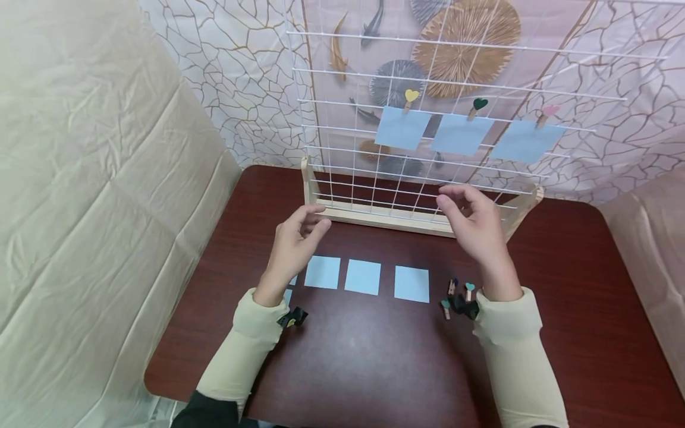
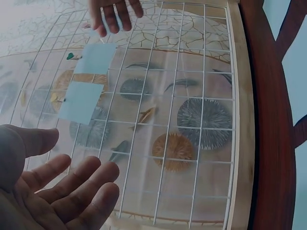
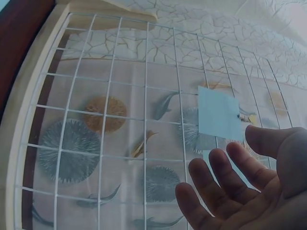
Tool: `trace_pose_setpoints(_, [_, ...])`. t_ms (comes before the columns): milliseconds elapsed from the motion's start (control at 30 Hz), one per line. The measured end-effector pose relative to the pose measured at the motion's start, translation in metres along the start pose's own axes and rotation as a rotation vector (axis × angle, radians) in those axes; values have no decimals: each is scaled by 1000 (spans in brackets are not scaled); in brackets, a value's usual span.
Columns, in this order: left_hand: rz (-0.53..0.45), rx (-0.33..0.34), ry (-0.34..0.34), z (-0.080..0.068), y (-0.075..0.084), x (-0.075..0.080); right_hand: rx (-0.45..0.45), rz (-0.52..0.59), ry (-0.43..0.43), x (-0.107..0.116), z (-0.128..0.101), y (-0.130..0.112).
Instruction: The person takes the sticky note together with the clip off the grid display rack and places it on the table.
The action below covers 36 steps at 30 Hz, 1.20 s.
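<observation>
Above the table my left hand (image 1: 296, 242) hovers with relaxed fingers, holding nothing; in the left wrist view its palm and spread fingers face the wire grid. My right hand (image 1: 476, 223) is raised before the lower right of the grid rack (image 1: 369, 205), fingers loosely bent with nothing between them. Three blue paper squares hang from one grid wire: the left square (image 1: 402, 128) by a yellow heart clothespin (image 1: 411, 97), the middle square (image 1: 462, 134) by a dark green heart clothespin (image 1: 478, 106), the right square (image 1: 527, 141) by a pink heart clothespin (image 1: 548, 113).
Several blue paper squares (image 1: 363, 277) lie in a row on the dark red table (image 1: 364, 368), some partly hidden by the left arm. Small clothespins (image 1: 446, 308) with teal hearts lie beside the right wrist. A patterned cloth (image 1: 257, 77) hangs behind the rack.
</observation>
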<state>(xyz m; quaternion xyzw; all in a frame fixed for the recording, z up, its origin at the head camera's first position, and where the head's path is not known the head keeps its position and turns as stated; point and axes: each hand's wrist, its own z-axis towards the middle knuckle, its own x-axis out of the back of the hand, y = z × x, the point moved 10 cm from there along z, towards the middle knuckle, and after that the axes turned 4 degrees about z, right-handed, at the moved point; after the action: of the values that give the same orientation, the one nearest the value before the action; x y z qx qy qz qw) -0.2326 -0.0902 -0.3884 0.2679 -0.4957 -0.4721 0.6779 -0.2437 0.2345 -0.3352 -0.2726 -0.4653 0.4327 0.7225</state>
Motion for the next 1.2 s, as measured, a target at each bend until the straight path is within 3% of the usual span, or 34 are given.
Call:
trace_pose_setpoints(333, [-65,14,-17,17,5,-15,47,29,18,-1,22,-22])
trace_pose_setpoints(800, [-169,-43,51,42,26,-12,56,50,40,1,48,-48])
trace_pose_setpoints(1200, [-194,-54,86,59,30,-19,59,75,56,0,66,-65])
